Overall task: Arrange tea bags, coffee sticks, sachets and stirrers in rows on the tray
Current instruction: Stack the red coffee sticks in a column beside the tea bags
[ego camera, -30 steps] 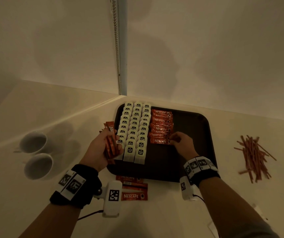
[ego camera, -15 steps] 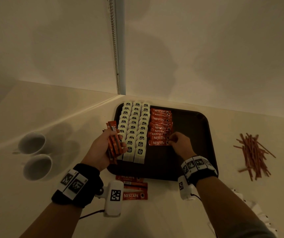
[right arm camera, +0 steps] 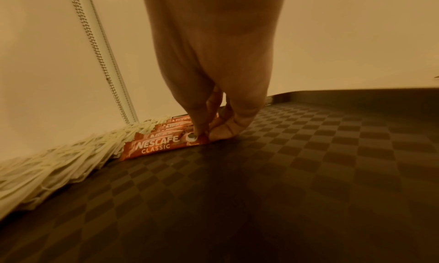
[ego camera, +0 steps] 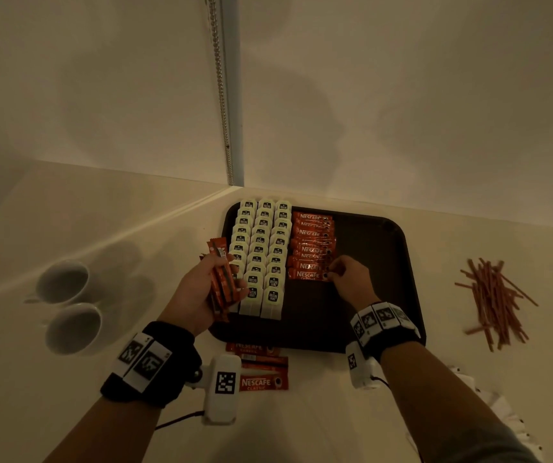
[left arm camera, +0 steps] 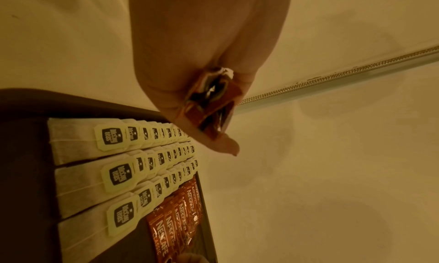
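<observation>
Right hand (ego camera: 348,284) has just lowered another coffee stick (ego camera: 307,275) onto the tray (ego camera: 385,262), grip still pinching its end, extending the row beside the tea bags (ego camera: 261,252). Left hand (ego camera: 201,289) holds spare coffee sticks (ego camera: 222,279). Stirrers (ego camera: 495,299) untouched on tabletop.

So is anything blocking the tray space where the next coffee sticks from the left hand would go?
Nothing visible. The tray is bare below the nearest laid coffee stick, which the right hand pinches.
</observation>
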Demonstrator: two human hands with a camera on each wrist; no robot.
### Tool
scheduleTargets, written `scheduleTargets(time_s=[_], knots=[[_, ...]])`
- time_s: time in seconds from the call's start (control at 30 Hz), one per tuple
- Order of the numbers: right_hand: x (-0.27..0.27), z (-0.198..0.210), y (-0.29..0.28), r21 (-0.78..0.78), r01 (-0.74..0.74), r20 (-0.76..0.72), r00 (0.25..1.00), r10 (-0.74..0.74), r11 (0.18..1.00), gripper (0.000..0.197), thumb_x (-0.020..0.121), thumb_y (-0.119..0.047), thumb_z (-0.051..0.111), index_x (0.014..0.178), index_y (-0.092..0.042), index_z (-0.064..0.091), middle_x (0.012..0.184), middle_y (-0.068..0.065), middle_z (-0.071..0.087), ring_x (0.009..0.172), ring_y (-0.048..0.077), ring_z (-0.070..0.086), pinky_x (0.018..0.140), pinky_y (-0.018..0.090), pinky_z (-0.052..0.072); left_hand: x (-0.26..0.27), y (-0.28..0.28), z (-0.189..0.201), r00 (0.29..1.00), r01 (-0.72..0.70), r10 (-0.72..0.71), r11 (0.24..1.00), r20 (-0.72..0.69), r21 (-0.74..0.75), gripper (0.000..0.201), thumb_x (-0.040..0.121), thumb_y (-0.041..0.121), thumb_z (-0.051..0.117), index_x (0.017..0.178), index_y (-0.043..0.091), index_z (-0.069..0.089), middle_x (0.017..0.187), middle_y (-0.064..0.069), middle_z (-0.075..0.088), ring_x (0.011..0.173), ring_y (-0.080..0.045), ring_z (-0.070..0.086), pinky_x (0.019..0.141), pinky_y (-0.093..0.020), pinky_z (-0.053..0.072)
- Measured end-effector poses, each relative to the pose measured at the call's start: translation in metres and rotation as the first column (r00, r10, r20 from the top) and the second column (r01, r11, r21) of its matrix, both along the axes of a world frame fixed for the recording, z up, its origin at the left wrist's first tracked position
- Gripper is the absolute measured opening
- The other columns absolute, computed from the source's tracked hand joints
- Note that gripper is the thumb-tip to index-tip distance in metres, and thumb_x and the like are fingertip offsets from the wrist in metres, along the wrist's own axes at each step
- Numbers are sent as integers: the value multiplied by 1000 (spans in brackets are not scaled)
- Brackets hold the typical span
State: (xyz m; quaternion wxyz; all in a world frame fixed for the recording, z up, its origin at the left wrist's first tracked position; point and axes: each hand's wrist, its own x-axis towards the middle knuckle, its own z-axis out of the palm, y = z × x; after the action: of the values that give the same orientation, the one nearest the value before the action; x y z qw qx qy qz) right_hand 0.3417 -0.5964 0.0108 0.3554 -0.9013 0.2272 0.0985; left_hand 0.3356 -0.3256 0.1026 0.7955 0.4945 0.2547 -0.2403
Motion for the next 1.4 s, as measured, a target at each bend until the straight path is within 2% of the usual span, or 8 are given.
scheduleTargets(time_s=[0.33, 0.5, 0.6, 0.7, 0.8, 0.97, 1.13, 1.4], knots=[[1, 25, 15, 34, 19, 135, 991, -24, 999, 19, 89, -22, 61, 106, -15, 55, 107, 1, 58, 98, 14, 57, 88, 31, 50, 3, -15, -4, 986, 116, -124, 990, 115, 79, 15, 92, 14, 59, 101, 2, 61, 80, -12, 69, 69, -19, 70, 59, -28, 58], [-3, 89, 69, 390, -430, 237, 902, 362, 814, 23, 89, -29, 60, 107, -15, 57, 101, -3, 61, 94, 10, 59, 81, 23, 51, 10, -29, 0, 976, 117, -139, 984, 169, 135, 24, 87, 20, 66, 107, 6, 65, 94, -13, 72, 83, -26, 71, 69, -35, 58], [-4, 98, 88, 342, -518, 355, 844, 402, 784, 18, 85, -17, 66, 99, -13, 56, 94, 1, 61, 85, 12, 61, 76, 17, 52, 12, -34, 3, 970, 127, -149, 984, 193, 122, 35, 86, 24, 67, 116, 7, 64, 104, -15, 72, 95, -31, 69, 82, -41, 56], [-2, 100, 92, 303, -476, 454, 834, 314, 826, 13, 84, -7, 65, 89, -13, 55, 84, 1, 59, 75, 13, 61, 69, 18, 53, 12, -32, 6, 969, 86, -100, 994, 224, 70, 28, 87, 26, 65, 107, 7, 65, 93, -11, 72, 80, -25, 71, 69, -33, 58], [3, 103, 88, -22, -414, 541, 761, 359, 910, 17, 79, -3, 67, 83, -15, 55, 84, -10, 51, 69, 2, 51, 66, 14, 47, 14, -25, 5, 981, -11, 12, 1000, 195, -7, 24, 85, 32, 63, 96, 10, 65, 79, -2, 71, 73, -19, 69, 62, -29, 57], [7, 113, 80, -353, -467, 595, 557, 580, 810, 17, 73, 6, 69, 84, -6, 62, 96, 8, 56, 83, 15, 55, 75, 22, 51, 14, -21, 7, 988, -5, 24, 992, 153, -122, 44, 74, 31, 67, 112, 8, 64, 93, -5, 74, 79, -19, 72, 57, -22, 55], [11, 125, 76, -264, -594, 547, 557, 625, 760, 21, 70, -11, 79, 87, -10, 66, 99, 2, 56, 87, 8, 53, 77, 14, 47, 11, -21, 1, 993, -21, 42, 984, 114, -178, 24, 86, 8, 63, 110, 9, 63, 89, -8, 73, 73, -15, 70, 61, -20, 56], [11, 130, 73, -124, -646, 539, 593, 598, 753, 29, 72, -25, 78, 98, -13, 72, 96, -1, 68, 90, 8, 63, 81, 26, 53, 3, -24, 0, 989, 83, -67, 989, 135, -121, 38, 90, 15, 60, 122, -5, 56, 73, -4, 68, 58, -8, 63, 51, -18, 50]])
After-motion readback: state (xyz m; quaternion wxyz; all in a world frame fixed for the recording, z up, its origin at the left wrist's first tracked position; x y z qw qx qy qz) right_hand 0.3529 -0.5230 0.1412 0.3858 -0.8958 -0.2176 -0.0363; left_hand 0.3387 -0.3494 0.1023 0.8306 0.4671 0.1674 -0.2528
